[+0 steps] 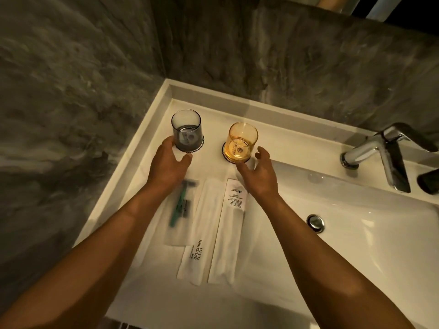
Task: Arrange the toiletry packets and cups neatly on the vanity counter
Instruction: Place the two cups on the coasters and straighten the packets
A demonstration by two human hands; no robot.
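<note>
A grey cup (186, 129) stands on a dark scalloped coaster at the back left of the white vanity counter (133, 162). My left hand (167, 162) curls around its lower left side, fingers on the wall and thumb at the coaster's front edge. An amber cup (242, 141) stands on its own coaster to the right. My right hand (260, 174) hovers just in front and right of it, fingers spread, not touching. Three packets lie side by side under my forearms: a razor packet (180, 217), a "BRUSHING TEETH" packet (202, 233) and a printed white packet (230, 229).
The sink basin (356, 245) with its overflow ring (315, 223) opens to the right of the packets. A chrome faucet (380, 150) stands at the back right, with a dark object (428, 181) beside it. Grey stone walls close the left and back sides.
</note>
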